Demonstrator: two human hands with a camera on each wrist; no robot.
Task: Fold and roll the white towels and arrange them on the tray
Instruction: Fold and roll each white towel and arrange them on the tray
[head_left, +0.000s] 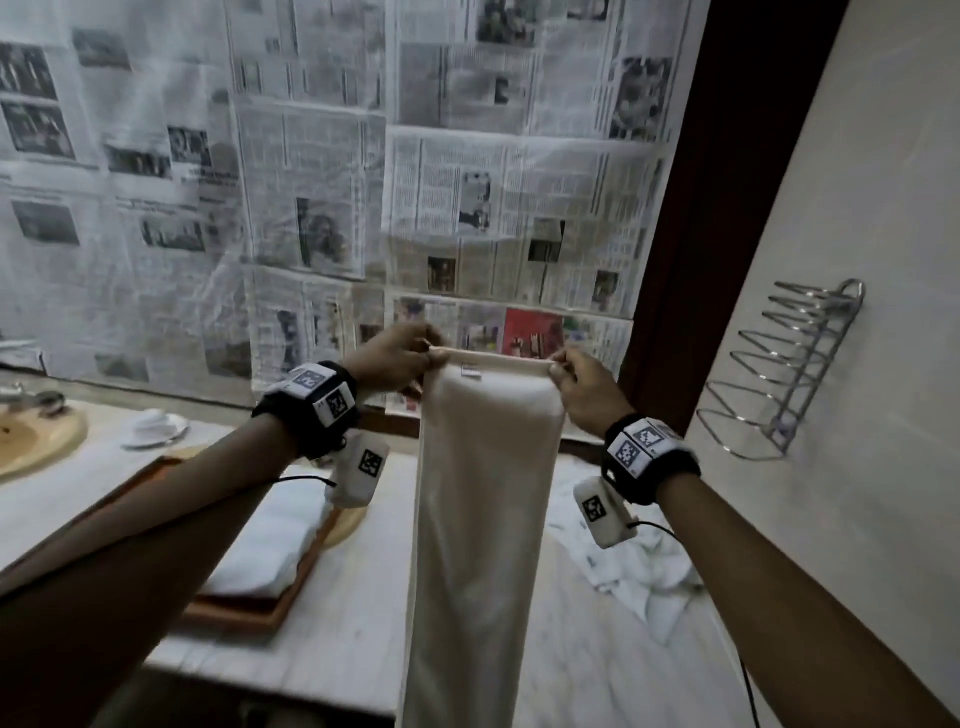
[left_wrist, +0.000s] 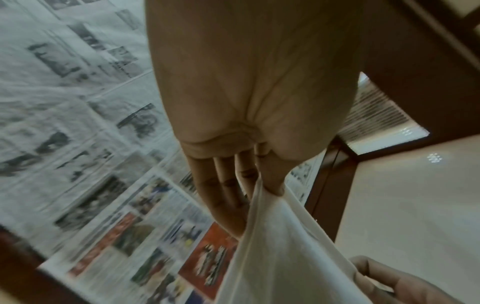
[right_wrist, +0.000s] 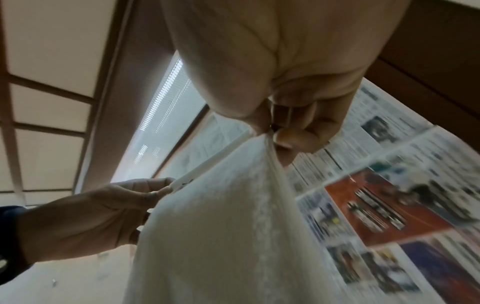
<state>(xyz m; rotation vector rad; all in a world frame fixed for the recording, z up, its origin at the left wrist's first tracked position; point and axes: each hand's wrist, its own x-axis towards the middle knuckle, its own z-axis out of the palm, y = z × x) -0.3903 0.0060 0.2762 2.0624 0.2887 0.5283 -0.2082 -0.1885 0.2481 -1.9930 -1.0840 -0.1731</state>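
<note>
A long white towel hangs lengthwise in the air over the counter, folded narrow. My left hand pinches its top left corner, and my right hand pinches the top right corner. In the left wrist view the thumb and fingers nip the towel edge. In the right wrist view the curled fingers grip the towel corner. A wooden tray lies on the counter to the left with a folded white towel on it.
A crumpled heap of white towels lies on the marble counter at right. A saucer with a cup and a basin stand at far left. A wire rack hangs on the right wall. Newspaper covers the mirror behind.
</note>
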